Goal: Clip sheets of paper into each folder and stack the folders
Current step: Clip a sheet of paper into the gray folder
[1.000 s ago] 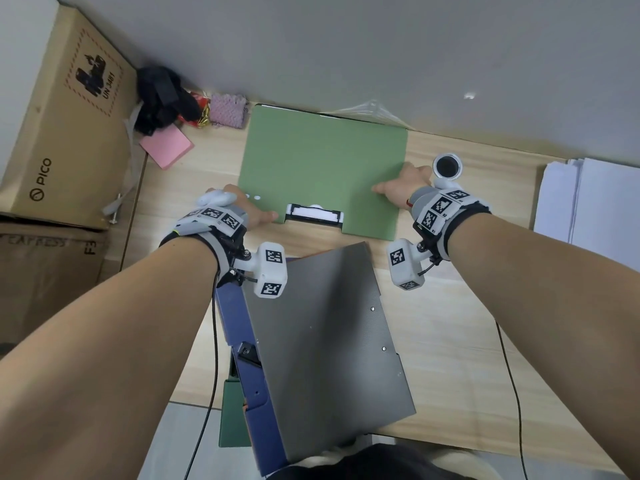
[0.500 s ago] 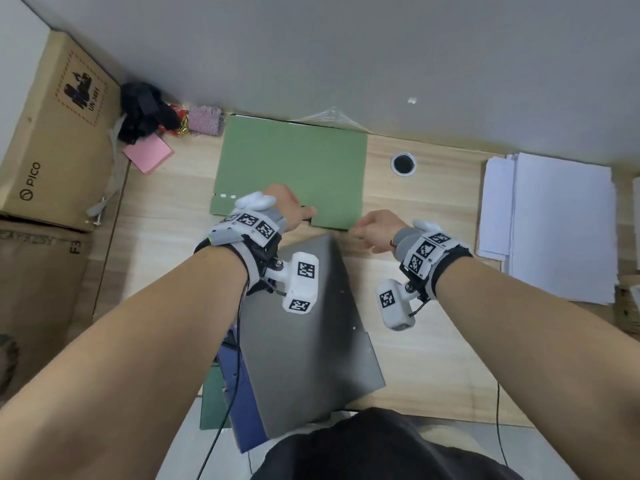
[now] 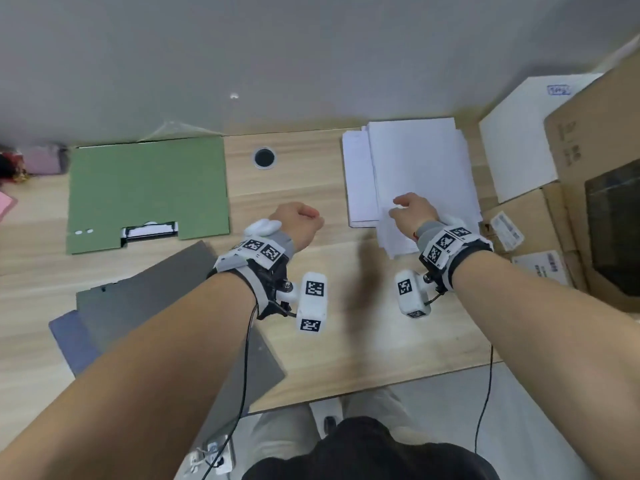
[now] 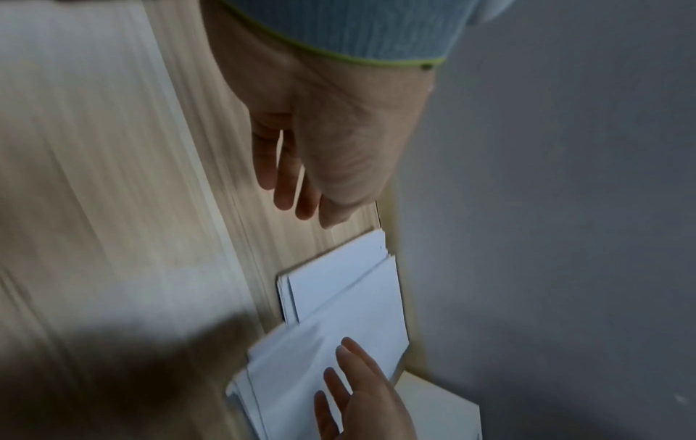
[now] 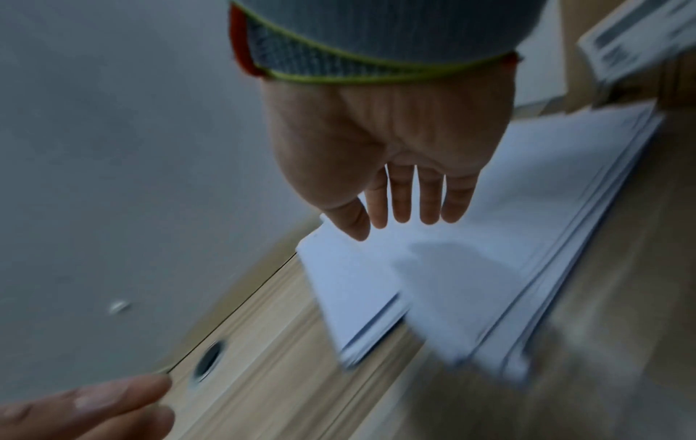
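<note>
Both hands gone from the green folder (image 3: 149, 188) at frame left. Right hand (image 3: 412, 211) now over the paper stack (image 3: 415, 161), upper right, fingers loose and apart; left hand (image 3: 298, 225) empty, fingers loosely curled. Fetching sheets next, likely.

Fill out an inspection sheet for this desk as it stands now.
Surface: light wooden desk with round cable hole.
Job's things: closed green folder; white paper stack; grey folder over a blue one.
Clutter: pink pad.
Hands: left hand loosely curled, holding nothing; right hand open over the paper.
Cables: black wrist leads.
Surroundings: grey wall, cardboard boxes.
</note>
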Demonstrator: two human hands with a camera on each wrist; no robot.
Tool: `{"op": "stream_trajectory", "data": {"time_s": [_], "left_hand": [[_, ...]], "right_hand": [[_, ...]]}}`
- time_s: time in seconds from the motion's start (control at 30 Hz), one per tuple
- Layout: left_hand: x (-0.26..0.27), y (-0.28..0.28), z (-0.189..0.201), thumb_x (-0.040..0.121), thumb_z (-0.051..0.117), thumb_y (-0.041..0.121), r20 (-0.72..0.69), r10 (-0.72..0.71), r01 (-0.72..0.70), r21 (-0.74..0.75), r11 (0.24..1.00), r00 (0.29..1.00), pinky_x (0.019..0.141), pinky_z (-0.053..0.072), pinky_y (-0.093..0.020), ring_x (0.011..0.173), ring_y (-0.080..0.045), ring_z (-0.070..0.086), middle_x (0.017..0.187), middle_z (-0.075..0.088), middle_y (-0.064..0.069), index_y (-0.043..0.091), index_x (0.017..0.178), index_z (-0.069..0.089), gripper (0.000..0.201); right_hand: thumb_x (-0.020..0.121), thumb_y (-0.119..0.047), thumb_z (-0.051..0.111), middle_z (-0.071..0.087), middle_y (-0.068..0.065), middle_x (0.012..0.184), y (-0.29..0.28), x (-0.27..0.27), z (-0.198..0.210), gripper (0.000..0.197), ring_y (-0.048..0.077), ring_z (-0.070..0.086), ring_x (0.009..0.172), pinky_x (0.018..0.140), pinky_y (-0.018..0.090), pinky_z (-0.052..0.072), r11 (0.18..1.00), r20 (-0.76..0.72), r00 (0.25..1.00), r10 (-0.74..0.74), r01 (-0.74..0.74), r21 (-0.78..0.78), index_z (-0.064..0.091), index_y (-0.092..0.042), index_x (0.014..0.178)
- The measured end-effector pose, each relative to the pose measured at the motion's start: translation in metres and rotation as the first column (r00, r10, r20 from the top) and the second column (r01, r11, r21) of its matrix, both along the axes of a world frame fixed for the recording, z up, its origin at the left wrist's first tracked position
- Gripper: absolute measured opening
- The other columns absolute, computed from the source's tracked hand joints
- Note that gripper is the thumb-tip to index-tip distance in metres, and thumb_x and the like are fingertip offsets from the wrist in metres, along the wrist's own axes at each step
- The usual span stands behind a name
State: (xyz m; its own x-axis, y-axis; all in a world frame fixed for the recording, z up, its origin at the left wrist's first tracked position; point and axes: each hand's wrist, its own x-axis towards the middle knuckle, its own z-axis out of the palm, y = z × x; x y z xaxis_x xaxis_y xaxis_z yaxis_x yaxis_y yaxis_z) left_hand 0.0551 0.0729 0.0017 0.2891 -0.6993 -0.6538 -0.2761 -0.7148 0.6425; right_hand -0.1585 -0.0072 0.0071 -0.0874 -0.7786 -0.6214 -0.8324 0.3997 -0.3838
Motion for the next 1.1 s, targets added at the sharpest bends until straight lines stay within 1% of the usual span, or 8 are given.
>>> {"op": "stream_trajectory", "data": {"time_s": [0.13,0.33,0.47,0.6,0.67,0.83,1.0,1.1], "left_hand": [[-0.063,-0.04,-0.01,0.088,0.068,0.02,-0.062,-0.025,0.025,0.004,1.0,0.998,0.073,0.053,-0.026,0.09,-0.023,0.065,0.108,0.069,-0.004,0.014,0.118,0.063,0.031],[-0.133,-0.079,-0.038,0.089,0.068,0.036,-0.043,-0.092,0.097,0.119,0.988,0.995,0.103,0.038,-0.031,0.132,-0.025,0.048,0.146,0.047,-0.01,0.005,0.149,0.03,0.078],[-0.148,-0.095,-0.053,0.084,0.073,0.036,-0.116,-0.008,0.026,0.157,0.987,0.993,0.11,0.04,-0.04,0.132,-0.027,0.048,0.148,0.046,-0.009,0.006,0.152,0.026,0.088],[-0.159,-0.102,-0.057,0.08,0.073,0.033,-0.224,0.017,0.017,0.149,0.989,0.974,0.091,0.056,-0.042,0.099,-0.027,0.07,0.115,0.07,-0.009,0.007,0.126,0.059,0.055],[-0.168,-0.102,-0.055,0.08,0.07,0.03,-0.188,-0.017,0.039,0.113,0.993,0.982,0.088,0.057,-0.047,0.094,-0.03,0.07,0.108,0.072,-0.01,0.009,0.114,0.062,0.04],[-0.174,-0.106,-0.047,0.089,0.056,0.008,0.082,-0.241,0.238,0.048,0.97,0.967,0.092,0.05,-0.037,0.101,-0.026,0.061,0.126,0.061,-0.011,0.012,0.135,0.049,0.048],[-0.14,-0.088,-0.012,0.088,0.049,0.003,0.033,-0.207,0.21,-0.106,0.972,0.978,0.085,0.052,-0.031,0.1,-0.021,0.062,0.118,0.064,0.0,0.017,0.131,0.054,0.046],[-0.095,-0.06,0.009,0.086,0.056,0.009,-0.025,-0.15,0.144,-0.175,0.974,0.988,0.097,0.052,-0.045,0.111,-0.024,0.064,0.123,0.067,-0.002,0.017,0.13,0.056,0.045]], "right_hand": [[0.097,-0.016,0.046,0.048,0.009,0.143,-0.023,-0.052,-0.006,0.045,0.03,0.052,0.123,0.088,0.028,0.042,1.0,-0.019,0.999,0.027,-0.027,0.011,0.045,-0.019,0.141],[0.097,-0.011,0.037,0.042,0.008,0.149,-0.038,-0.088,-0.033,0.05,0.031,0.045,0.131,0.101,0.033,0.04,0.99,-0.037,0.993,0.108,-0.104,0.095,0.036,-0.017,0.147],[0.096,-0.01,0.039,0.043,0.009,0.148,-0.045,-0.097,-0.039,0.051,0.03,0.045,0.131,0.101,0.033,0.04,0.99,-0.044,0.992,0.118,-0.114,0.083,0.037,-0.016,0.147],[0.095,-0.011,0.04,0.045,0.006,0.147,-0.053,-0.102,-0.04,0.053,0.03,0.047,0.13,0.096,0.031,0.041,0.986,-0.053,0.987,0.152,-0.147,0.082,0.036,-0.019,0.147],[0.094,-0.011,0.04,0.046,0.006,0.146,-0.055,-0.103,-0.041,0.054,0.029,0.048,0.128,0.094,0.031,0.041,0.983,-0.043,0.986,0.159,-0.154,0.101,0.036,-0.021,0.147],[0.095,-0.012,0.043,0.042,0.004,0.149,-0.059,-0.109,-0.042,0.053,0.027,0.045,0.131,0.1,0.031,0.04,0.981,0.037,0.99,0.14,-0.143,0.127,0.035,-0.018,0.147],[0.082,-0.033,0.069,0.035,0.008,0.148,-0.066,-0.122,-0.027,0.078,0.025,0.041,0.133,0.102,0.029,0.035,0.986,0.155,0.978,-0.137,0.15,-0.073,0.029,-0.015,0.146],[0.071,-0.038,0.081,0.043,0.001,0.141,-0.063,-0.118,0.001,0.1,0.02,0.049,0.126,0.102,0.032,0.04,0.931,0.373,0.876,-0.306,0.358,-0.077,0.021,-0.02,0.149]]}}
